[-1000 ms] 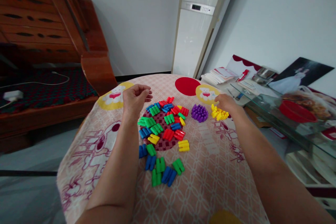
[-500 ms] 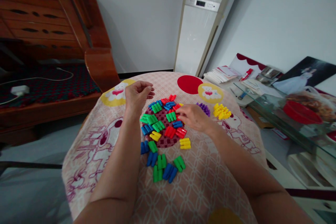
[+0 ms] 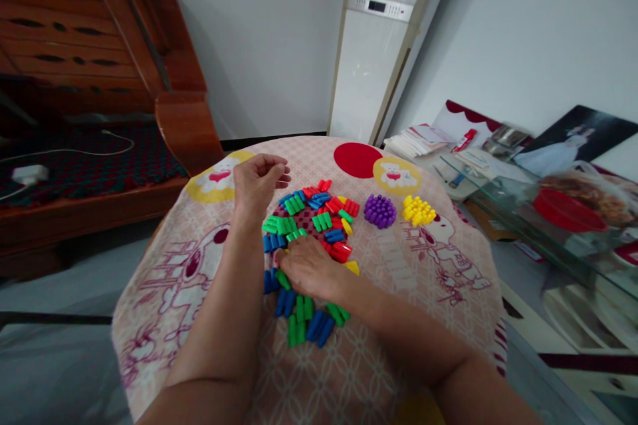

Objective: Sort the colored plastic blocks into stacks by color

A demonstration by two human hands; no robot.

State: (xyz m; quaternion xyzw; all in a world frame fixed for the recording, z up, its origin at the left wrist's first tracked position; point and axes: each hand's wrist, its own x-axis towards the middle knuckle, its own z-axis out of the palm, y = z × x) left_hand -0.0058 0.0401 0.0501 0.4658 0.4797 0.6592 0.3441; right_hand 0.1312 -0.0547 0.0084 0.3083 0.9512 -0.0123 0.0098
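Note:
My right hand (image 3: 312, 269) reaches across the pile, its fingers closed down over a yellow plastic building block that is almost wholly hidden. Around it lie green blocks (image 3: 286, 226), blue blocks (image 3: 286, 303) and red blocks (image 3: 341, 252), each shaped like short tubes joined side by side. My left hand (image 3: 256, 180) hovers above the table beyond the pile's left edge, fingers loosely bent and slightly apart, with nothing visible in them. Right of the pile stand a cluster of purple pegs (image 3: 380, 211) and a cluster of yellow pegs (image 3: 419, 210).
A patterned cloth covers the round table (image 3: 164, 279). On the left is a wooden bench (image 3: 184, 119) with a charger (image 3: 30, 174) on its seat. At right, a glass-topped cabinet (image 3: 498, 199) carries papers, a red basket (image 3: 568, 211) and a photo. A white air conditioner (image 3: 363, 66) stands behind.
My right hand has moved left and nearer from the red and green blocks onto the yellow block, uncovering the purple pegs. My left hand keeps its pose. The view has shifted slightly.

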